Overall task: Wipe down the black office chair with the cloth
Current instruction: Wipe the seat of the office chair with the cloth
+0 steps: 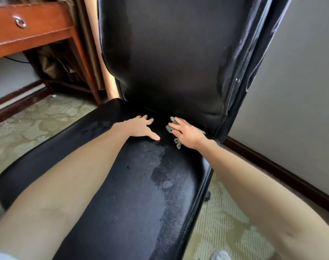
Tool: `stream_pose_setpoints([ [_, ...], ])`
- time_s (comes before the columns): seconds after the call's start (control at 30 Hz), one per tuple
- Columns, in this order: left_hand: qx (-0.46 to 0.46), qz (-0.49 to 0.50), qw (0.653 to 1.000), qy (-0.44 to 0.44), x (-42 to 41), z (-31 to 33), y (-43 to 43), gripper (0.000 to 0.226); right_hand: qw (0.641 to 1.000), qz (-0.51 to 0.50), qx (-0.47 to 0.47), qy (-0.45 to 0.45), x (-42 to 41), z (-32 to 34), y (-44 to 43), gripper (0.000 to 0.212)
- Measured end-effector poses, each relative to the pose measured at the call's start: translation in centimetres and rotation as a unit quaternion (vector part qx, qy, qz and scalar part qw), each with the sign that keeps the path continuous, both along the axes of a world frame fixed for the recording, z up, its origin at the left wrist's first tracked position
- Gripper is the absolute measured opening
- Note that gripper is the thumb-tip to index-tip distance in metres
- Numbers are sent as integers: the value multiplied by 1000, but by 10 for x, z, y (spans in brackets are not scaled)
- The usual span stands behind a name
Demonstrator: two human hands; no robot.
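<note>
A black office chair [175, 59] is filling the view, standing on patterned carpet [28, 128]. The left hand [139, 127] is resting flat on the rear of the seat [133, 194], its grip wide open, fingers spread, holding nothing. Just to its right, a crumpled grey-green cloth [169, 128] is lying on the seat at the backrest's base. The right hand [188, 135] is pressing on it, grip open, fingers fairly straight.

There is one black office chair [141, 194], one grey cloth [170, 128] and two bare hands: a left hand [139, 128] and a right hand [188, 136]. Beyond them are one wooden desk [38, 32] (with a single metal drawer pull [20, 22]), one curtain [88, 44] and one white shoe [221, 256].
</note>
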State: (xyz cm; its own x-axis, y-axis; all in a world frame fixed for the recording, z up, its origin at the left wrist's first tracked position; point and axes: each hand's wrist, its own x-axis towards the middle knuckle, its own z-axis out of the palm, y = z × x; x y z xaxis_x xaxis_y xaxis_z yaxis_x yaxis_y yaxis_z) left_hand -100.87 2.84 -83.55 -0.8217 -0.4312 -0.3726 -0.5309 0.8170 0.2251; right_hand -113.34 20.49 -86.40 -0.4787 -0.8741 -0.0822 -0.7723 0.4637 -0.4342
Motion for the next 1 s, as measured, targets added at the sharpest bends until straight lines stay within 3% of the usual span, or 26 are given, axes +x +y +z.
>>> stream_pose_setpoints([
  [0.2, -2, 2, 1000, -8, 1, 5, 9, 102, 996, -68, -39, 32, 11, -1, 62, 42],
  [0.4, -68, 5, 997, -24, 1, 16, 24, 108, 991, -104, -61, 50, 29, -8, 88, 40],
  [0.63, -23, -81, 995, -60, 2, 3, 61, 111, 994, -100, -38, 24, 29, -4, 78, 41],
  [0.87, -18, -50, 996, -79, -3, 3, 68, 118, 994, -100, -32, 44, 25, 1, 81, 42],
  [1.0, -31, -48, 996, -75, -2, -1, 69, 117, 986, -140, -76, 51, 31, -4, 105, 41],
])
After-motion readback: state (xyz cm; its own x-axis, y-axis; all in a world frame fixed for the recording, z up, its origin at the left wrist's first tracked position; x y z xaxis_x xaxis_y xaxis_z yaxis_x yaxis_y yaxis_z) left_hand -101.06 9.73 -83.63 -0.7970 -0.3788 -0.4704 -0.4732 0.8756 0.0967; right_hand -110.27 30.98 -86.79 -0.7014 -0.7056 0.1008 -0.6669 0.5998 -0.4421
